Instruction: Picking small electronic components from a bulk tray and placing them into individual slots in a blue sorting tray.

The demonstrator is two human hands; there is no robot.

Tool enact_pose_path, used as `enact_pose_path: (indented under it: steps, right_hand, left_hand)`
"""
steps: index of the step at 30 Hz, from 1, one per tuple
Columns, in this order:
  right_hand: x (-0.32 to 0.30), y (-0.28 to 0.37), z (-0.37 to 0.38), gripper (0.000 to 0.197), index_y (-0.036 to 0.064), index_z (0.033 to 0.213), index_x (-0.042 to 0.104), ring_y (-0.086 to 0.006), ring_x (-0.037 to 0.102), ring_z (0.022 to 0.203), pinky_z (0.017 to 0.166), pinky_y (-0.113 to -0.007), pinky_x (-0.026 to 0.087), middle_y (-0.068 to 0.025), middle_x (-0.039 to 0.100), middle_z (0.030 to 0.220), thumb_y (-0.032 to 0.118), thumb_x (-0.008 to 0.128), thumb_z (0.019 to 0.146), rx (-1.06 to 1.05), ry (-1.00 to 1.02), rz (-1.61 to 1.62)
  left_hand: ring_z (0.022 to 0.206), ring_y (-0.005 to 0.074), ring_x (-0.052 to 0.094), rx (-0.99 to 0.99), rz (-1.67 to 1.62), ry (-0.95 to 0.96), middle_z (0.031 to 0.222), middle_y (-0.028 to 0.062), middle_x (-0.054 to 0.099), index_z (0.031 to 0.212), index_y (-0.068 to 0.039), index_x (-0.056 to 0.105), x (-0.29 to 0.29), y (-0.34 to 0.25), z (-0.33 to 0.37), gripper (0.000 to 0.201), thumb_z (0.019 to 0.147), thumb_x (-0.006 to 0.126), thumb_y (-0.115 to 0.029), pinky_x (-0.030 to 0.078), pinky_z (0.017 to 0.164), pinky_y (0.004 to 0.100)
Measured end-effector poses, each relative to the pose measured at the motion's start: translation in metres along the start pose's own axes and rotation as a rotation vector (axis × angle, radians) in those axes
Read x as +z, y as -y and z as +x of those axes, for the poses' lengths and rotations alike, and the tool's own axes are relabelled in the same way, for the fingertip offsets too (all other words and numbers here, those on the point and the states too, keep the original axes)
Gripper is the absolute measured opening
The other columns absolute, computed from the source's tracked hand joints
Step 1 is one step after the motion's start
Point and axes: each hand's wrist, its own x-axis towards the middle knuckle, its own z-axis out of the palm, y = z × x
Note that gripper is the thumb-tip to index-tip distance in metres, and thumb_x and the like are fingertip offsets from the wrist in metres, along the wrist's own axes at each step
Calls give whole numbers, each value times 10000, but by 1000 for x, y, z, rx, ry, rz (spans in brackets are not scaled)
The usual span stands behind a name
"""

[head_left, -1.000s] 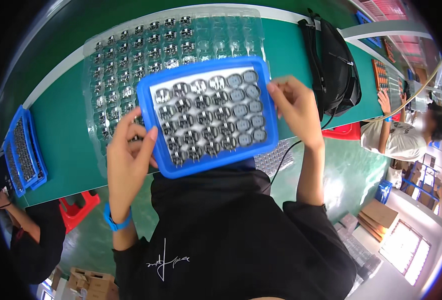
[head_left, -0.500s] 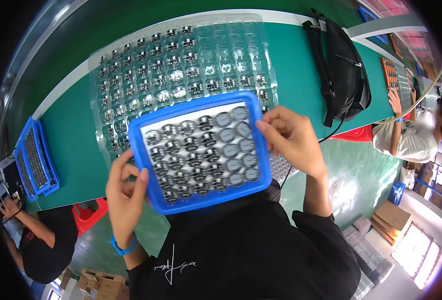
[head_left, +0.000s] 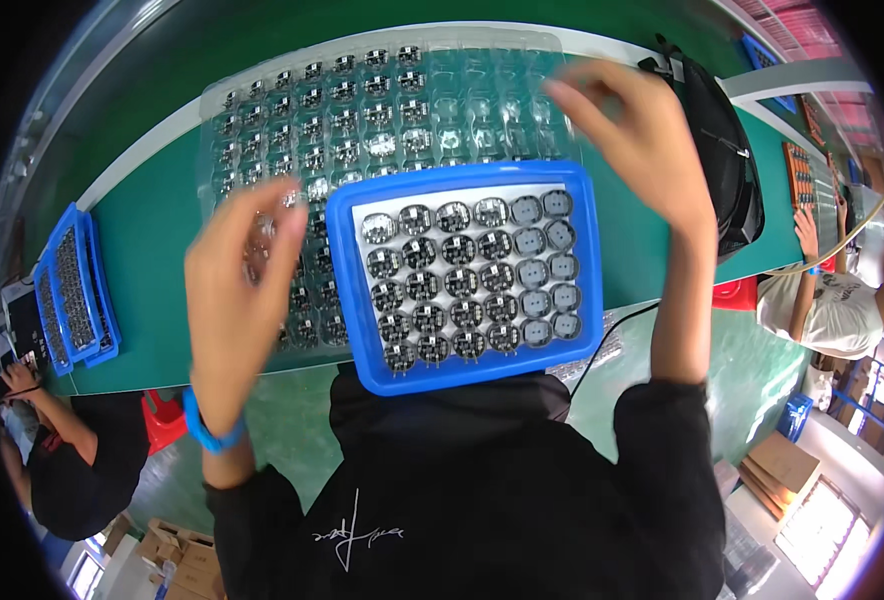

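Note:
A blue plastic tray [head_left: 347, 300] with a white liner rests at the near edge of the workbench. Inside, rows of small round circuit-board parts [head_left: 459, 249] stand beside two right-hand columns of plain grey round pieces [head_left: 532, 242]. My left hand [head_left: 237, 290] hovers left of the tray above a clear blister sheet [head_left: 207, 180]; its thumb and fingers are slightly apart, with sheet parts showing between them. Over the sheet's right end, my right hand [head_left: 642, 140] is raised with fingers apart, somewhat blurred, holding nothing visible.
The blister sheet holds many circuit-board parts, with bare pockets at its upper right. A black backpack [head_left: 727, 160] lies on the right of the green bench [head_left: 152, 300]. Blue trays [head_left: 72, 290] stand at the far left. Co-workers [head_left: 82, 450] sit on both sides.
Both hands have let go of the blue tray, which now sits lower and further right. My left hand has moved up and left, my right hand up and right.

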Motion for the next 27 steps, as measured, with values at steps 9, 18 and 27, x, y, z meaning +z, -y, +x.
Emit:
enact_pose_path:
  steps: [9, 18, 27]
  right_hand:
    - [106, -15, 129, 198, 77, 928, 802, -422, 753, 906, 838, -530, 599, -229, 771, 911, 253, 731, 870, -242, 149, -307]
    - [11, 20, 44, 94, 5, 951, 783, -376, 682, 786, 728, -445, 543, -158, 684, 866, 80, 783, 894, -308, -3, 224]
    - [-3, -8, -63, 146, 54, 997, 818, -263, 715, 1018, 825, -357, 586, -106, 712, 1217, 47, 853, 856, -324, 40, -1]
  left_hand:
    - [839, 303, 684, 451, 352, 0, 942, 127, 675, 1063, -13, 731, 53, 42, 171, 190, 960, 769, -168, 544, 761, 425]
    - [845, 314, 679, 443, 56, -109, 943, 123, 678, 1029, -14, 733, 32, -28, 108, 175, 939, 786, -154, 552, 773, 430]
    - [942, 309, 637, 623, -60, 61, 890, 69, 726, 917, -50, 721, 89, -67, 48, 100, 902, 801, -108, 508, 854, 442]
